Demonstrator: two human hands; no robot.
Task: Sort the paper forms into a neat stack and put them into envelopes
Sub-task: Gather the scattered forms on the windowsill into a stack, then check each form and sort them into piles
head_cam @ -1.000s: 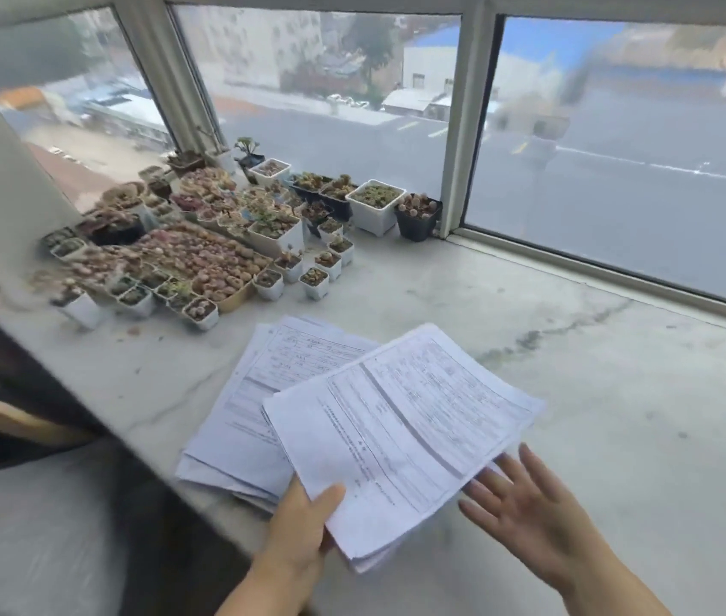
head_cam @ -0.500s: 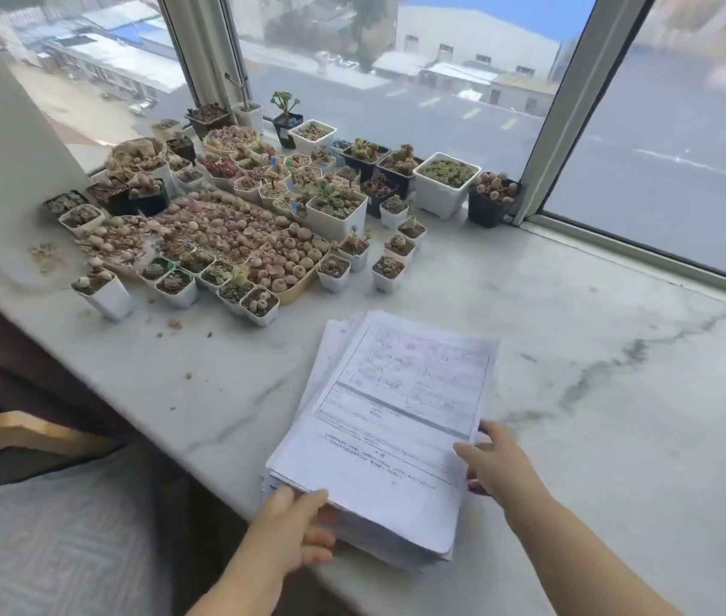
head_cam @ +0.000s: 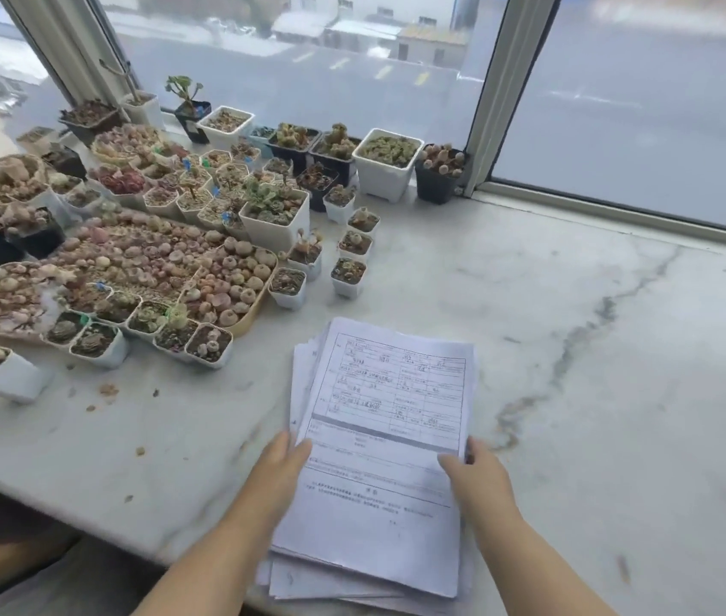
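I've got left hand (head_cam: 279, 471) and right hand (head_cam: 470, 473) clasping the forms (head_cam: 385, 437) by their sides to square them, pots (head_cam: 201, 242) beyond.

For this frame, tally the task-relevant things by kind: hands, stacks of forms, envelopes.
hands: 2 (left hand, right hand)
stack of paper forms: 1
envelopes: 0 in view
total: 3
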